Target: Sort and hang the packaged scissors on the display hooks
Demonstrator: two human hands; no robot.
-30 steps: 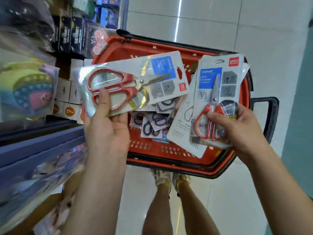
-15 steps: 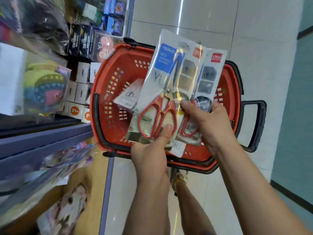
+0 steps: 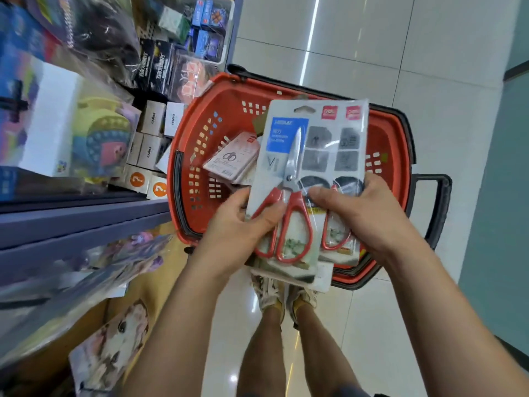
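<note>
Left hand (image 3: 234, 227), right hand (image 3: 363, 216) grip scissor packs (image 3: 289, 138), rear mostly covered

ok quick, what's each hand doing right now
Left hand: grips the stacked scissors packs, thumb over a red handle.
Right hand: grips the same packs from the other side, thumb on the front one.

Scissor packs (image 3: 307, 179) above basket (image 3: 200, 156)

The front scissors pack (image 3: 274, 167) is covering most of the rear pack (image 3: 355, 167), its small print blurring past reading. The left hand (image 3: 237, 224) is hiding its fingers behind it. At nine o'clock shelf goods (image 3: 57, 124) are smearing into blur.
</note>
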